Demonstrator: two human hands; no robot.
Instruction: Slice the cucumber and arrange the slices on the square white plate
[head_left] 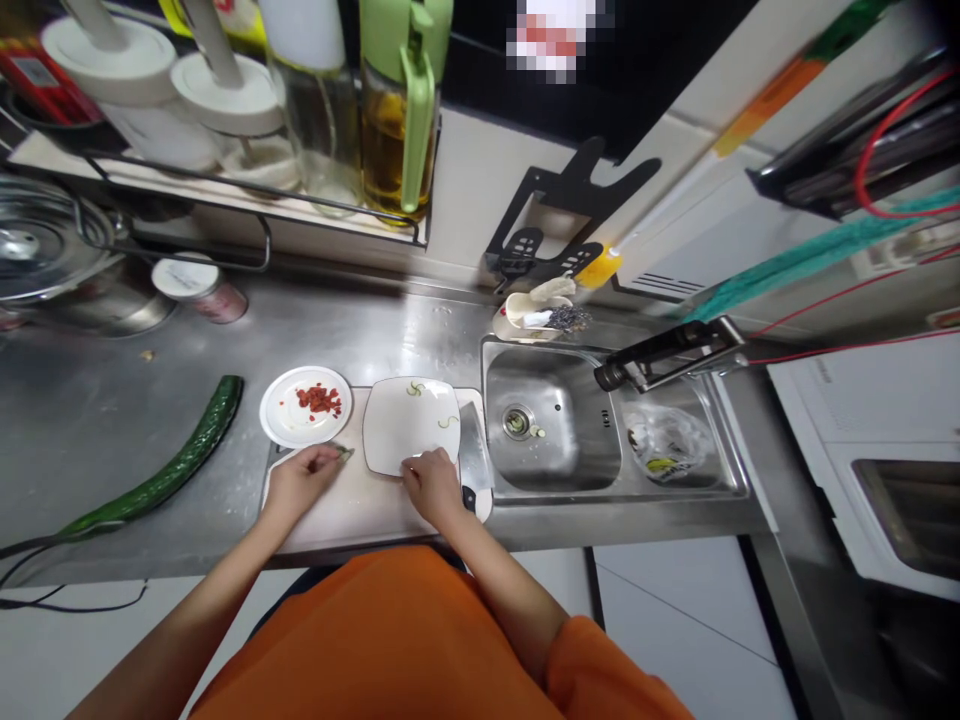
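Orange cloth of the person's shirt (420, 640) filled the near edge of the view, with both bare forearms reaching past it to the steel counter (251, 350). The two hands were apart from each other. The left hand (301, 485) had its thumb and fingers pinched together on a small green piece (344, 454), just beside the near side of a round white plate (304, 430) that bore chopped red bits (319, 400). The right hand (435, 488) was at the near rim of a squarish white plate (391, 425), its fingers curled; whether they gripped the rim or held something small, I could not tell. Green curved shapes (448, 422) showed on that plate, too small to tell whether they were slices or print. It sat over a pale cutting board (352, 510), and a knife (472, 450) lay along its right side, black handle toward the person. On the counter to the left lay a long, dark green cucumber (176, 475), well apart from the hands. To the right was a steel sink (581, 425), with pale green scraps (537, 432) beside its drain.
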